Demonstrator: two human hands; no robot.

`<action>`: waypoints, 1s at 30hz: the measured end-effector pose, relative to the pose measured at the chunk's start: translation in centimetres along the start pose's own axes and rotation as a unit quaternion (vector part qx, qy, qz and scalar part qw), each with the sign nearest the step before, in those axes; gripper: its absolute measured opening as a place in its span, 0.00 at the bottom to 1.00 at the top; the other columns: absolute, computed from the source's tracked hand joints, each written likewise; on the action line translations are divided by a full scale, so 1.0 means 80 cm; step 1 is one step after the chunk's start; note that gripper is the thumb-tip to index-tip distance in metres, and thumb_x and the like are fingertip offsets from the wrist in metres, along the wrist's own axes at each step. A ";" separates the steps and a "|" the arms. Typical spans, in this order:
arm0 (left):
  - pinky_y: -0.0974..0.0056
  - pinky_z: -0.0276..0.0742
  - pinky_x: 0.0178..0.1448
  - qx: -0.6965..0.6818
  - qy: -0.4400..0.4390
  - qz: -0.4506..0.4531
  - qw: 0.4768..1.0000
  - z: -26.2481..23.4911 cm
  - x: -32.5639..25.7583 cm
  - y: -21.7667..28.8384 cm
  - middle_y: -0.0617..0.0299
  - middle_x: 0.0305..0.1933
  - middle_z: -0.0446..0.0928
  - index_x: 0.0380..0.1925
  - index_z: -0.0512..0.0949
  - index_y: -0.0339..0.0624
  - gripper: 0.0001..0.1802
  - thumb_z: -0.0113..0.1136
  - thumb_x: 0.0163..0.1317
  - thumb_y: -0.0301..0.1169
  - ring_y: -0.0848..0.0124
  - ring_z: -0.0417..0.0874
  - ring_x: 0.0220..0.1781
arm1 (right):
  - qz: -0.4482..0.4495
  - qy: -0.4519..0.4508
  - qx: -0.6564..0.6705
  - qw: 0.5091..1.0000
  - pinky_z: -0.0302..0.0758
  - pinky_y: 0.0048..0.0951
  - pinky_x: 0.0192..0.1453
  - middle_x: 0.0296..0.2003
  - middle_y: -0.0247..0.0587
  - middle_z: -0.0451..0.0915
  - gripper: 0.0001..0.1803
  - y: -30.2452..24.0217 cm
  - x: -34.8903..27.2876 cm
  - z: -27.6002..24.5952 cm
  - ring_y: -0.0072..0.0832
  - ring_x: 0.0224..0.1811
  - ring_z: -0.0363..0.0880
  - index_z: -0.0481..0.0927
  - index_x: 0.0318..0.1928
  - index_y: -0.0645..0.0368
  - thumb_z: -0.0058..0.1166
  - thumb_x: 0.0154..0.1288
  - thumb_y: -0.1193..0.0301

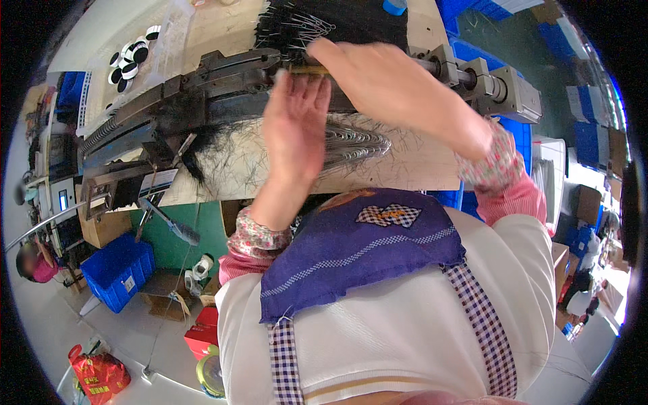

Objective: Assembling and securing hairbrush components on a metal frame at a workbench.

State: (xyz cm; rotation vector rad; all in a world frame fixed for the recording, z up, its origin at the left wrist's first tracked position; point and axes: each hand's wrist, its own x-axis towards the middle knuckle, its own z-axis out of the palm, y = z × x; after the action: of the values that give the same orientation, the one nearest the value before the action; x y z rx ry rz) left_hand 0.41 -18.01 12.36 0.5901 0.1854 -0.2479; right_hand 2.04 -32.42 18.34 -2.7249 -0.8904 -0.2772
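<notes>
My left hand [297, 125] is at the front of a dark metal bench machine [236, 77], fingers stretched out toward it and palm partly showing; nothing shows in it. My right hand [378, 77] reaches over the machine from the right, blurred, its back upward. Its fingers are mostly hidden, so what they hold cannot be made out. Just beyond its fingertips, thin metal wires with looped ends [314, 27] lie on a black cloth [371, 23]. A bundle of bent silvery wires [354, 143] rests on the wooden table between my forearms.
Black bristles [196, 152] lie scattered on the table. A motor unit [513, 94] ends the machine at right; a spring [104, 135] is at its left. Black-and-white round pieces [128, 64] sit at far left. A blue crate [118, 270] stands on the floor. Another person [40, 263] is at far left.
</notes>
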 end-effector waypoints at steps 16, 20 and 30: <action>0.50 0.48 0.73 0.618 -0.019 0.220 0.754 -0.110 -0.105 0.069 0.38 0.68 0.57 0.66 0.59 0.35 0.31 0.52 0.65 0.34 0.48 0.56 0.72 | -0.001 -0.229 0.164 0.959 0.77 0.40 0.36 0.33 0.42 0.80 0.08 -0.002 -0.121 0.110 0.40 0.38 0.81 0.75 0.37 0.55 0.52 0.54 0.73; 0.38 0.53 0.68 0.882 0.389 0.252 0.083 -0.244 -0.148 0.171 0.36 0.72 0.45 0.70 0.51 0.44 0.46 0.63 0.55 0.44 0.41 0.48 0.73 | 0.029 -0.190 0.304 0.933 0.75 0.36 0.36 0.33 0.42 0.80 0.07 0.010 -0.122 0.101 0.38 0.37 0.80 0.75 0.36 0.57 0.55 0.56 0.72; 0.52 0.75 0.53 0.818 0.460 0.227 0.261 -0.283 -0.160 0.174 0.42 0.53 0.75 0.66 0.57 0.35 0.40 0.60 0.58 0.41 0.48 0.78 0.53 | 0.165 -0.050 0.360 0.917 0.75 0.32 0.40 0.32 0.47 0.78 0.09 0.005 -0.126 0.077 0.39 0.34 0.80 0.73 0.40 0.62 0.54 0.63 0.70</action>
State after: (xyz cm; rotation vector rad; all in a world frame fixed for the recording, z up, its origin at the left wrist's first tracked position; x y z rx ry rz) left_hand -10.12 8.30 4.31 2.9144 0.9228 0.7623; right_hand -5.13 -36.39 9.81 -2.1391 -0.4123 0.2253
